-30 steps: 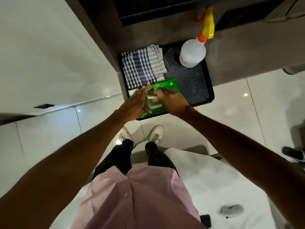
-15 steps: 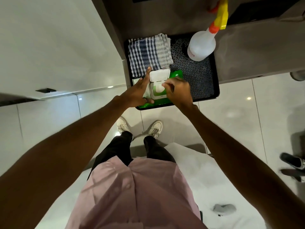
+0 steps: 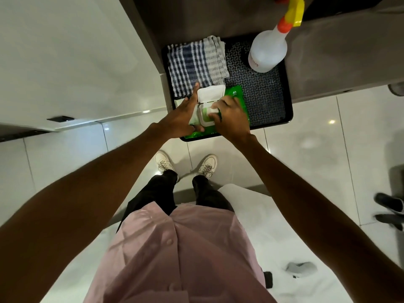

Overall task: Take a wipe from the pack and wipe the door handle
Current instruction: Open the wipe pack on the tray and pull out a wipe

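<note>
We are steadying the green plastic wipe pack [image 3: 237, 99] on the black tray [image 3: 288, 101] with our flat, spread left hand [image 3: 181, 119] while our right hand [image 3: 230, 118] is pinching the white wipe [image 3: 213, 110] at its open lid, judging a clean upward pull comes next.

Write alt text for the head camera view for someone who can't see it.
Seen from above, a left hand steadies a green wipe pack, lid open, while the right hand pinches the top wipe. The pack sits on a black tray with a checked cloth and spray bottle.
</note>
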A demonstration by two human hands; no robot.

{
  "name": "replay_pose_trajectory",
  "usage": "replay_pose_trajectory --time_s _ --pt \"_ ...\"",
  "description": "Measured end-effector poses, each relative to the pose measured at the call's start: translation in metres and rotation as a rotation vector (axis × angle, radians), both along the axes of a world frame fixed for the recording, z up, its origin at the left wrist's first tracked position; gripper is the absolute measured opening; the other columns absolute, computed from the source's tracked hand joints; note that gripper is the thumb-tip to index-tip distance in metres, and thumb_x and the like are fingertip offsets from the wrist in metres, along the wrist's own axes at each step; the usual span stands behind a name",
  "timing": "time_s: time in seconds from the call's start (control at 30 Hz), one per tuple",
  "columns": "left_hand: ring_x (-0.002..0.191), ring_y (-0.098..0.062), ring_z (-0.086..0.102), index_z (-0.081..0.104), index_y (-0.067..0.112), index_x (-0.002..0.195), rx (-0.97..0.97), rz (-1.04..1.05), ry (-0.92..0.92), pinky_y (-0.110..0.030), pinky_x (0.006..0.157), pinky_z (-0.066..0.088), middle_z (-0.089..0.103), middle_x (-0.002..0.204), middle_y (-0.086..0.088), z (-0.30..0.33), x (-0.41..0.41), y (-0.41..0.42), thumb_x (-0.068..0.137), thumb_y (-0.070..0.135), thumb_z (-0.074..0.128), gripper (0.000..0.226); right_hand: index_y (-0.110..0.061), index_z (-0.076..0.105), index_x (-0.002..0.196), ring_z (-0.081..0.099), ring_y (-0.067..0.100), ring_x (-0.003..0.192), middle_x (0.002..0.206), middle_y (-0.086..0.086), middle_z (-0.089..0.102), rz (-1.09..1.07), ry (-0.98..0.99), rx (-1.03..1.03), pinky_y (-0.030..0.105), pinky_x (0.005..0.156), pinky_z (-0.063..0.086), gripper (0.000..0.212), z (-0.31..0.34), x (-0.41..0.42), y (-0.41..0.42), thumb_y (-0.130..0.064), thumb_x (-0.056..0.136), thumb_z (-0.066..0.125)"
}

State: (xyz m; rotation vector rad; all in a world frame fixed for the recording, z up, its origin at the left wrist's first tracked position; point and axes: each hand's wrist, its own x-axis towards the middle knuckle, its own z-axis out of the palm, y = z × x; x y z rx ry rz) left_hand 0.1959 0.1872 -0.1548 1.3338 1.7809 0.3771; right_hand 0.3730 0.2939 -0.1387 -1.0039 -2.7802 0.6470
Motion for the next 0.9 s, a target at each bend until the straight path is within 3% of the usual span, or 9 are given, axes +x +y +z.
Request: replay_pose_trajectory --time_s 0.1,0.2,0.33,0.47,0.57,0.63,0.77,0.9 --pt "0.160 -0.036 0.020 -0.028 0.019 0.165 0.017 -0.007 0.014 -0.048 0.123 0.034 0.008 0.177 -0.010 -0.002 0.001 0.000 0.087 0.028 0.087 0.139 -0.004 0.066 0.107 0.060 0.034 0.099 0.109 0.016 0.068 0.047 0.028 0.040 0.040 0.080 0.051 0.027 -0.001 -0.001 -0.003 -0.025 0.090 0.068" --pt "0.159 -0.037 0.021 -0.027 0.019 0.166 0.015 -0.016 0.019 -0.049 0.122 0.037 0.008 0.177 -0.011 -0.003 -0.001 0.000 0.086 0.025 0.088 0.140 -0.005 0.064 0.111 0.057 0.034 0.102 0.110 0.018 0.066 0.014 0.037 -0.098 0.041 0.081 0.049 0.027 -0.003 -0.002 -0.006 -0.024 0.092 0.063" --pt "0.155 -0.036 0.030 -0.024 0.024 0.167 0.022 -0.029 0.019 -0.049 0.115 0.046 0.015 0.175 -0.012 -0.003 0.000 -0.003 0.085 0.023 0.088 0.139 -0.003 0.069 0.092 0.058 0.032 0.098 0.100 0.016 0.066 -0.013 0.072 -0.192 0.042 0.085 0.047 0.016 -0.004 -0.001 -0.002 -0.019 0.088 0.070" --pt "0.142 -0.022 0.038 -0.016 0.038 0.166 0.030 -0.002 -0.050 -0.041 0.107 0.049 0.023 0.171 -0.010 0.000 -0.001 -0.006 0.089 0.051 0.078 0.122 0.000 0.070 0.094 0.066 0.028 0.093 0.097 0.014 0.073 -0.127 0.287 -0.347 0.036 0.080 0.054 0.015 0.004 0.013 -0.002 -0.014 0.089 0.072" --pt "0.150 -0.027 0.035 -0.003 0.038 0.168 0.066 -0.012 -0.107 -0.045 0.116 0.046 0.019 0.174 -0.007 0.004 -0.003 -0.007 0.095 0.062 0.064 0.102 0.006 0.067 0.100 0.070 0.032 0.095 0.101 0.022 0.072 -0.306 0.476 -0.585 0.046 0.080 0.061 0.014 0.008 0.028 0.002 -0.008 0.096 0.066" --pt "0.155 -0.026 0.029 0.012 0.036 0.168 0.094 -0.039 -0.096 -0.050 0.122 0.039 0.016 0.176 -0.006 0.006 -0.003 -0.008 0.098 0.063 0.059 0.088 0.005 0.066 0.101 0.069 0.032 0.093 0.099 0.024 0.071 -0.417 0.658 -0.758 0.047 0.080 0.061 0.008 0.013 0.035 0.008 0.000 0.097 0.063" --pt "0.162 -0.026 -0.010 0.028 0.034 0.168 0.116 -0.206 0.076 -0.049 0.129 0.001 -0.002 0.178 -0.010 0.004 -0.004 -0.014 0.104 0.062 0.050 0.074 -0.001 0.067 0.103 0.070 0.010 0.082 0.091 0.004 0.073 -0.661 0.731 -0.871 0.020 0.066 0.057 0.008 0.018 0.040 0.020 -0.002 0.095 0.065" --pt "0.162 -0.042 -0.006 0.036 0.035 0.165 0.199 -0.391 0.353 -0.051 0.131 -0.002 -0.001 0.176 -0.023 -0.001 -0.001 -0.016 0.103 0.070 0.038 0.072 -0.002 0.067 0.106 0.072 0.010 0.084 0.095 0.008 0.072 -0.678 0.686 -0.875 0.018 0.065 0.056 0.011 0.016 0.038 0.029 -0.007 0.096 0.067"
